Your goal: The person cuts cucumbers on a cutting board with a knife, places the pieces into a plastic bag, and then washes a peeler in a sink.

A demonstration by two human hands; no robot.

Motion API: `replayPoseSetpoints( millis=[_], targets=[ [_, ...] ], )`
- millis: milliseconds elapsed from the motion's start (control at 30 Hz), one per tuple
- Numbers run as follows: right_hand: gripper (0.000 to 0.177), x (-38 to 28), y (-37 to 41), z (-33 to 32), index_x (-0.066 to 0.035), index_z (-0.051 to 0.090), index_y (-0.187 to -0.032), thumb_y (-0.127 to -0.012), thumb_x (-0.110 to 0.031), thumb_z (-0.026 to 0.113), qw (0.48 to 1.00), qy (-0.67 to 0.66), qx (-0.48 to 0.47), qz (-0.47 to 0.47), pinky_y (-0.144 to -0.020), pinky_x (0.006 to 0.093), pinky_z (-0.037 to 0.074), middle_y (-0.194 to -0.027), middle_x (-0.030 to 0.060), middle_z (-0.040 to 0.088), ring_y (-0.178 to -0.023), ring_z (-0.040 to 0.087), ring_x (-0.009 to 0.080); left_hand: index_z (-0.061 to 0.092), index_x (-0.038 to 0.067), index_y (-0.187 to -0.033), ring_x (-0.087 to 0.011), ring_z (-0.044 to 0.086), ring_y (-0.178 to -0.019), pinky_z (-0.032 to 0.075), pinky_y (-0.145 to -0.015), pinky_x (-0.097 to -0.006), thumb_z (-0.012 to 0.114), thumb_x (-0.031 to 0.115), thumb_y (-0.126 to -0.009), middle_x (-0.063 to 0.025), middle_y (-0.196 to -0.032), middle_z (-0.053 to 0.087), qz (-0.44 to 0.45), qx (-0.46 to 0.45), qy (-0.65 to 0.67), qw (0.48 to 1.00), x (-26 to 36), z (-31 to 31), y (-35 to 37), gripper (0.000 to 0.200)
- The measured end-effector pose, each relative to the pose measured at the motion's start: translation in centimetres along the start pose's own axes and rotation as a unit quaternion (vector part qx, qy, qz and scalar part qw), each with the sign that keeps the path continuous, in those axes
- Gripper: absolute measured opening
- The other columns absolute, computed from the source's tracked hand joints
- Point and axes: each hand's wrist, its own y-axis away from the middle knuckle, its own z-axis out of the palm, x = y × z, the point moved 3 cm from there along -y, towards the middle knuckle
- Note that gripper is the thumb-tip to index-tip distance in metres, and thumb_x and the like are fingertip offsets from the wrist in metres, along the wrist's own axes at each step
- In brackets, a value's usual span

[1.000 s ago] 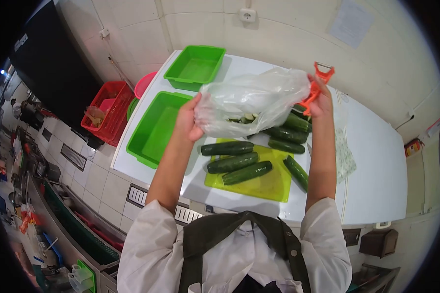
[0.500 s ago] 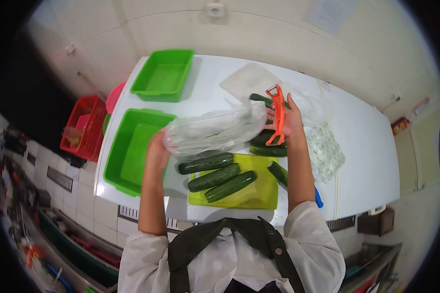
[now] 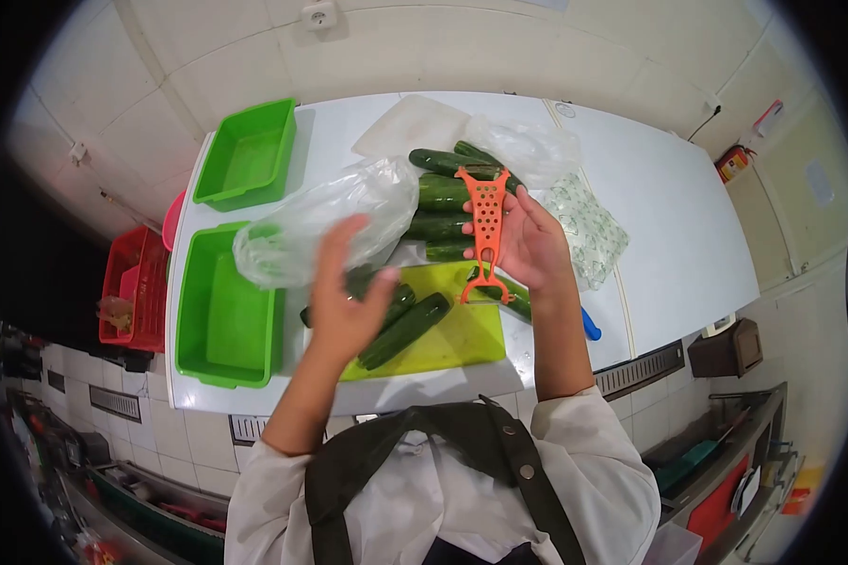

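Observation:
My right hand [image 3: 535, 247] holds an orange peeler [image 3: 487, 212], which has a blade at each end and a holed middle. My left hand [image 3: 344, 306] is raised with thumb and fingers apart, holding nothing and slightly blurred. Just beyond it is a crumpled clear plastic bag [image 3: 334, 221], reaching over the edge of the near green basin [image 3: 275, 339]. Dark green cucumbers [image 3: 443, 193] are grouped behind the peeler. Other cucumbers [image 3: 405, 331] lie on the yellow-green cutting board [image 3: 476, 344], partly hidden by my left hand. One more cucumber [image 3: 513, 299] is beside my right wrist.
A second green basin [image 3: 245, 155] stands at the far left of the white table [image 3: 678, 254]. Another clear bag [image 3: 528, 146] and a patterned sheet [image 3: 584, 231] lie on the right. A blue handle [image 3: 591, 325] shows beyond my right forearm. Red crates [image 3: 137, 292] stand left of the table.
My left hand has let go of the plastic bag and come right, over the cucumbers on the board. The bag has shifted left, uncovering more cucumbers. The peeler has turned its flat face toward me.

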Motion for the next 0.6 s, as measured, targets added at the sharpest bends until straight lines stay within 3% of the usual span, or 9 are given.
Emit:
replayPoseSetpoints(
  millis=[67, 133, 233, 333, 433, 500, 600],
  targets=[
    [0.045, 1.1, 0.8, 2.2, -0.002, 0.039, -0.123, -0.094, -0.036, 0.037, 0.999, -0.032, -0.016, 0.009, -0.077, 0.0481, 0.050, -0.110, 0.0173, 0.053, -0.094, 0.058, 0.0306, 0.029, 0.003, -0.133, -0.0266, 0.044, -0.117, 0.032, -0.101, -0.0404, 0.068, 0.012, -0.076, -0.0161, -0.126, 0.044, -0.111, -0.082, 0.183, 0.973, 0.6, 3.6, 0.7, 0.070],
    [0.050, 1.8, 1.5, 3.9, 0.000, 0.039, -0.123, -0.094, -0.041, 0.034, 0.999, -0.034, -0.030, 0.000, -0.084, 0.0481, 0.047, -0.115, 0.0182, 0.050, -0.099, 0.055, 0.0308, 0.020, 0.006, -0.137, -0.0239, 0.046, -0.115, 0.037, -0.096, -0.0375, 0.063, 0.005, -0.079, -0.0158, -0.130, 0.039, -0.150, -0.159, 0.253, 0.942, 0.5, 5.7, 1.4, 0.073],
    [0.057, 3.0, 2.3, 5.5, 0.001, 0.037, -0.125, -0.094, -0.046, 0.030, 0.998, -0.046, -0.026, -0.015, -0.090, 0.0492, 0.042, -0.122, 0.0194, 0.045, -0.108, 0.049, 0.0317, 0.018, 0.002, -0.137, -0.0182, 0.056, -0.100, 0.045, -0.085, -0.0307, 0.061, 0.003, -0.081, -0.0159, -0.120, 0.049, -0.193, -0.192, 0.389, 0.880, 1.3, 6.7, 2.2, 0.071],
    [0.070, 4.1, 3.0, 6.7, 0.002, 0.032, -0.129, -0.091, -0.056, 0.025, 0.996, -0.076, -0.038, -0.006, -0.096, 0.0523, 0.036, -0.131, 0.0214, 0.038, -0.119, 0.040, 0.0333, 0.019, -0.001, -0.134, -0.0129, 0.060, -0.083, 0.048, -0.072, -0.0236, 0.058, 0.000, -0.082, -0.0134, -0.102, 0.059, -0.240, -0.194, 0.354, 0.883, 3.0, 5.4, 2.6, 0.065],
    [0.083, 4.6, 3.3, 7.9, 0.003, 0.027, -0.133, -0.086, -0.065, 0.024, 0.992, -0.090, -0.086, 0.019, -0.100, 0.0513, 0.031, -0.136, 0.0211, 0.032, -0.125, 0.035, 0.0330, 0.031, -0.002, -0.130, -0.0108, 0.061, -0.079, 0.048, -0.066, -0.0219, 0.059, 0.000, -0.082, -0.0090, -0.092, 0.063, -0.233, -0.178, 0.339, 0.894, 2.4, 4.6, 3.1, 0.056],
    [0.091, 4.6, 3.6, 8.9, 0.003, 0.024, -0.136, -0.083, -0.071, 0.022, 0.986, -0.102, -0.123, 0.044, -0.102, 0.0487, 0.029, -0.139, 0.0202, 0.029, -0.126, 0.033, 0.0322, 0.039, -0.002, -0.125, -0.0103, 0.061, -0.079, 0.048, -0.065, -0.0218, 0.059, 0.000, -0.082, -0.0080, -0.091, 0.063, -0.198, -0.173, 0.338, 0.904, 2.4, 3.8, 3.4, 0.048],
    [0.096, 4.9, 4.0, 9.9, 0.004, 0.019, -0.138, -0.081, -0.073, 0.023, 0.987, -0.129, -0.086, 0.035, -0.104, 0.0432, 0.027, -0.141, 0.0183, 0.027, -0.128, 0.031, 0.0306, 0.050, -0.003, -0.114, -0.0121, 0.063, -0.082, 0.050, -0.069, -0.0230, 0.061, 0.000, -0.081, -0.0077, -0.092, 0.063, -0.196, -0.141, 0.322, 0.916, 3.0, 2.1, 3.9, 0.035]
  ],
)
